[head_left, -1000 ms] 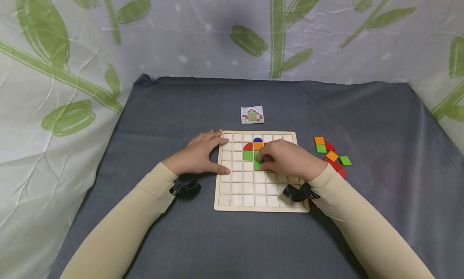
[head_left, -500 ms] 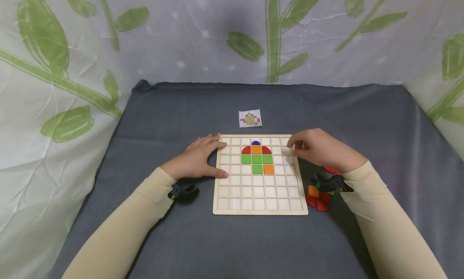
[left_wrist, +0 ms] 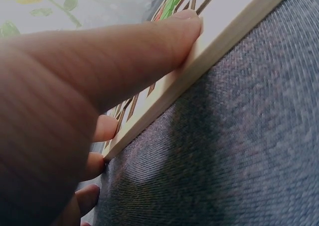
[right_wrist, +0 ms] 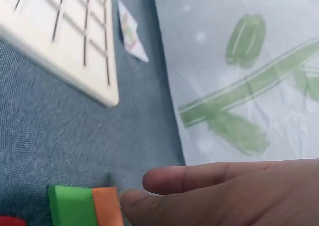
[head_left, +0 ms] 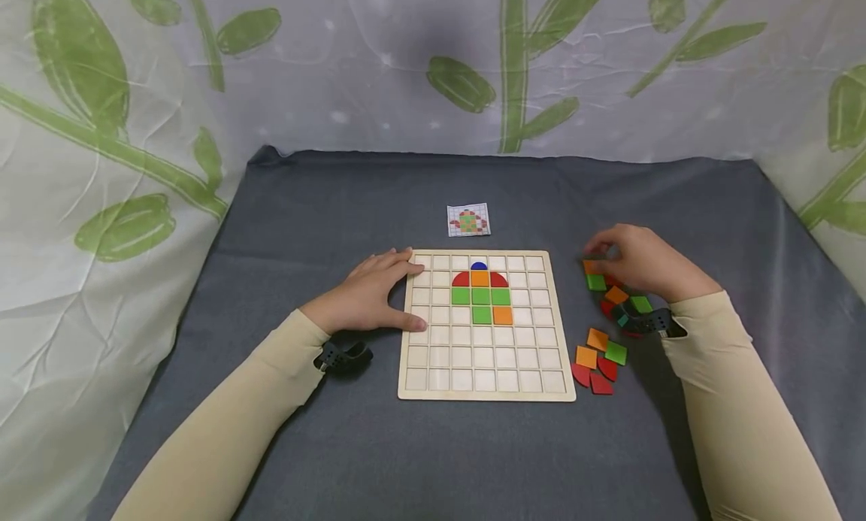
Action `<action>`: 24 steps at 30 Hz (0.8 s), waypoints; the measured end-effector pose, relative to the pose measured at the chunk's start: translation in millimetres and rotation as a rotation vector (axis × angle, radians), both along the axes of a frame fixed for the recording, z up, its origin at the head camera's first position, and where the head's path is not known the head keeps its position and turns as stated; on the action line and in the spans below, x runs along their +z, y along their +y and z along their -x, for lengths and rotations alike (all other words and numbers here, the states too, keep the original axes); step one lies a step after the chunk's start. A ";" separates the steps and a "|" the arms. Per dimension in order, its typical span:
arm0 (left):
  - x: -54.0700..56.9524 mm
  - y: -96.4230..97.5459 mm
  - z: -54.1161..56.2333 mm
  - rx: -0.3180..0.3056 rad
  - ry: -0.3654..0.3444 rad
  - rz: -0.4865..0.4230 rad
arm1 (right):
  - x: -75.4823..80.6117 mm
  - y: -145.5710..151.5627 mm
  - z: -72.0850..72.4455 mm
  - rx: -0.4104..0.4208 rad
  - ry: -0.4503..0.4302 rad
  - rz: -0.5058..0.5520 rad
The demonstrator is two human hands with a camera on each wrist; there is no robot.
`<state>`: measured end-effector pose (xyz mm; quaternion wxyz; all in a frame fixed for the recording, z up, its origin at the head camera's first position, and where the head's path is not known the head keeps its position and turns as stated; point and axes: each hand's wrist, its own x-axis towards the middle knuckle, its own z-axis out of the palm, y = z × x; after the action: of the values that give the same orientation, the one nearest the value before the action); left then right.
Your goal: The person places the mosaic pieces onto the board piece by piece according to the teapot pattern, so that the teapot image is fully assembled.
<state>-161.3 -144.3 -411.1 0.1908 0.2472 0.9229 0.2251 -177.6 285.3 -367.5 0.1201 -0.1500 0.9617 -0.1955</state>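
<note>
My left hand (head_left: 365,292) rests at the left edge of a wooden grid board (head_left: 406,371), thumb and fingers spread. In the left wrist view its thumb (left_wrist: 149,52) lies on the frame. A blue half-round piece (head_left: 479,266), an orange square (head_left: 479,279), red quarter-rounds (head_left: 461,280), several green squares (head_left: 481,315) and a second orange square (head_left: 503,315) sit in the cells. Right of the board, my right hand (head_left: 649,262) is over loose tiles. Its thumb tip is right at the edge of an orange tile (right_wrist: 106,206) beside a green tile (right_wrist: 74,206); the index finger stays apart from it.
A small printed picture card (head_left: 468,220) lies behind the board. Loose orange, green and red tiles (head_left: 598,339) lie near the board's right side, with others (head_left: 617,295) partly under the right wrist strap. Grey cloth (head_left: 325,213) covers the table; a leaf-patterned curtain (head_left: 379,77) hangs behind.
My right hand has moved from the board's middle to the loose tiles on the right. An orange square now shows in the cell where that hand was. My left hand stays at the board.
</note>
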 end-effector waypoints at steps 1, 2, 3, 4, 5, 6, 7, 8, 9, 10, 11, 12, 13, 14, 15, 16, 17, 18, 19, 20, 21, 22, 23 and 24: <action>0.5 -0.1 0.0 0.000 0.002 0.000 | -1.8 1.0 1.4 -0.002 -0.002 -0.006; 0.9 -0.1 0.1 0.001 0.002 0.002 | -3.4 1.5 2.5 -0.003 -0.008 -0.009; 1.4 -0.1 0.1 0.004 0.002 0.002 | -4.5 1.9 3.4 -0.004 -0.016 -0.012; 2.2 -0.1 0.1 0.008 0.003 0.003 | -5.8 2.1 4.3 0.000 -0.020 -0.015; 2.5 -0.1 0.3 0.008 0.005 0.004 | -6.9 2.4 4.9 0.003 -0.027 -0.016; 2.7 0.2 0.4 0.006 0.008 0.003 | -8.0 2.5 5.4 0.004 -0.035 -0.017; 2.6 0.4 0.4 0.006 0.006 0.007 | -9.1 2.6 5.6 0.005 -0.042 -0.014; 2.4 0.7 0.4 0.005 0.004 0.008 | -10.3 2.7 5.7 0.006 -0.046 -0.012; 2.0 1.0 0.3 0.001 0.006 0.005 | -11.9 2.8 5.8 0.003 -0.051 -0.011; 1.6 1.3 0.0 -0.002 0.009 0.003 | -13.3 2.5 5.8 0.003 -0.058 -0.005; 1.2 1.5 -0.3 -0.005 0.009 0.001 | -14.5 2.0 5.4 0.000 -0.065 0.003; 0.8 1.8 -0.8 -0.007 0.008 -0.002 | -15.8 1.5 5.1 -0.004 -0.070 0.010; 0.4 1.9 -1.3 -0.007 0.007 -0.003 | -17.0 0.8 4.8 -0.002 -0.072 0.016; 0.0 2.0 -1.5 -0.008 0.010 -0.007 | -17.8 -0.1 4.2 0.002 -0.072 0.019; 0.1 2.2 -2.0 -0.008 0.013 -0.009 | -18.3 -1.9 3.4 0.005 -0.075 0.023; 0.1 2.2 -2.4 -0.007 0.013 -0.010 | -17.9 -4.0 2.1 0.010 -0.078 0.028; 0.1 2.2 -2.6 -0.005 0.011 -0.010 | -17.5 -6.1 0.9 0.013 -0.075 0.029; 0.2 2.3 -2.7 -0.005 0.011 -0.010 | -16.8 -8.1 -0.3 0.017 -0.073 0.033; 0.1 2.4 -2.5 -0.003 0.010 -0.009 | -15.1 -10.9 -1.7 0.022 -0.068 0.035; 0.2 2.2 -2.5 -0.001 0.010 -0.009 | -13.1 -14.1 -3.3 0.026 -0.060 0.034; 0.6 2.0 -2.4 0.000 0.009 -0.008 | -11.0 -17.7 -4.9 0.025 -0.052 0.032; 0.7 1.7 -2.2 0.002 0.008 -0.007 | -8.4 -21.2 -6.4 0.025 -0.044 0.027; 0.9 1.4 -1.9 0.003 0.007 -0.008 | -5.5 -25.0 -7.9 0.027 -0.034 0.021; 1.4 1.0 -1.7 0.005 0.007 -0.008 | -2.3 -29.0 -9.2 0.027 -0.032 0.017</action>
<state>-159.6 -143.3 -409.7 0.1861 0.2466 0.9232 0.2285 -168.4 256.3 -369.8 0.1369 -0.1608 0.9559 -0.2043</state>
